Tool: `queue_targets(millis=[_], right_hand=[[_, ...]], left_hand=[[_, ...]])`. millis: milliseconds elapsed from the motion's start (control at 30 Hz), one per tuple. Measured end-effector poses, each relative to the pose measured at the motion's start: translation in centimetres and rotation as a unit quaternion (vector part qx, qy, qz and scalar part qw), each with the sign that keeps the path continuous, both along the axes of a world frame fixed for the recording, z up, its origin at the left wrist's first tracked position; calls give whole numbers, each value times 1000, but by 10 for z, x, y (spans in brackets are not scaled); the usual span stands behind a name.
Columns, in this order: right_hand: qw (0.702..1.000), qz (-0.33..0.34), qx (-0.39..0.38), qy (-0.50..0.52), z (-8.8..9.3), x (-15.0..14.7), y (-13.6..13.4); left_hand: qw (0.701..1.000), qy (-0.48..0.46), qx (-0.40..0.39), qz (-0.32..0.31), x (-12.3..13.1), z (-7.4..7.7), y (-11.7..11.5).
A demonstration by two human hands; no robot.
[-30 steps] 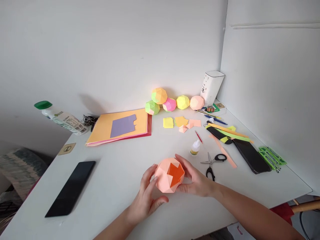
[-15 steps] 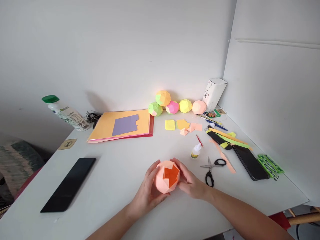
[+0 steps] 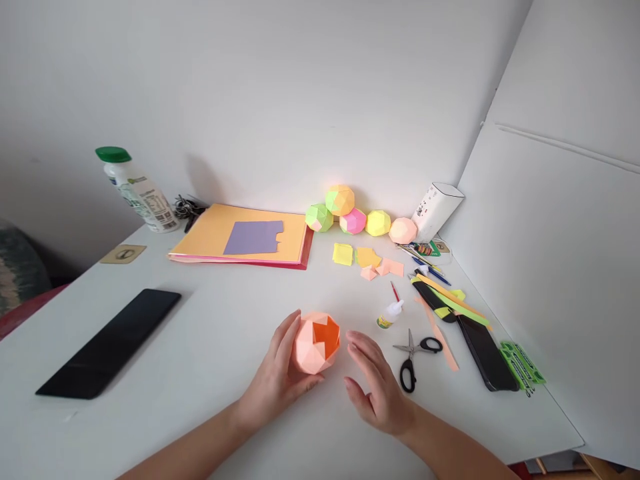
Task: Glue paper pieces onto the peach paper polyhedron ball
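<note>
My left hand [image 3: 277,373] wraps round the left and lower side of a peach faceted paper ball [image 3: 307,353]. An opening in the ball faces up and right, showing a deep orange inside. To the right of the ball, my right hand [image 3: 377,387] is apart from it, fingers curved and spread, holding nothing. Black-handled scissors [image 3: 411,357] lie spread on the table just right of that hand. A small white glue bottle [image 3: 390,313] stands beyond it, close to a red pen-like stick [image 3: 395,291].
Against the wall sit several finished paper balls [image 3: 353,221], with paper scraps [image 3: 369,258] before them. A paper stack [image 3: 210,230], a bottle [image 3: 137,190] and a black tablet-like slab [image 3: 113,343] are at left. A cutter [image 3: 433,300] and a phone [image 3: 487,353] lie at right.
My right hand has let go of the paper ball and moved off to its right, fingers parting. The ball stays in my left hand. The camera view has tilted and shifted.
</note>
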State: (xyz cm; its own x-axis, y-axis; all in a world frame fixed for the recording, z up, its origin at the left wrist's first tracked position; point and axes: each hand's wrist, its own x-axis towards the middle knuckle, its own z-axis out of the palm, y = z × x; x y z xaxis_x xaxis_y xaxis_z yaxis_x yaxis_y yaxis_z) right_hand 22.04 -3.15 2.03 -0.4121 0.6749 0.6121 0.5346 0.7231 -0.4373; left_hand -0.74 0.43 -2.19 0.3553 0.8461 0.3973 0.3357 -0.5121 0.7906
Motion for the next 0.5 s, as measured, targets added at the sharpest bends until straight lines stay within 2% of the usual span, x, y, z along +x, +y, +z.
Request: queue_targets(millis=[167, 367, 500], right_hand=[[997, 67, 30, -39, -10, 5, -9], [990, 72, 81, -88, -20, 4, -7], [991, 61, 92, -78, -18, 1, -2]], left_hand=[[1000, 8, -10, -5, 1, -2, -1], [998, -42, 7, -36, -3, 4, -2], [996, -89, -12, -14, -9, 7, -5]])
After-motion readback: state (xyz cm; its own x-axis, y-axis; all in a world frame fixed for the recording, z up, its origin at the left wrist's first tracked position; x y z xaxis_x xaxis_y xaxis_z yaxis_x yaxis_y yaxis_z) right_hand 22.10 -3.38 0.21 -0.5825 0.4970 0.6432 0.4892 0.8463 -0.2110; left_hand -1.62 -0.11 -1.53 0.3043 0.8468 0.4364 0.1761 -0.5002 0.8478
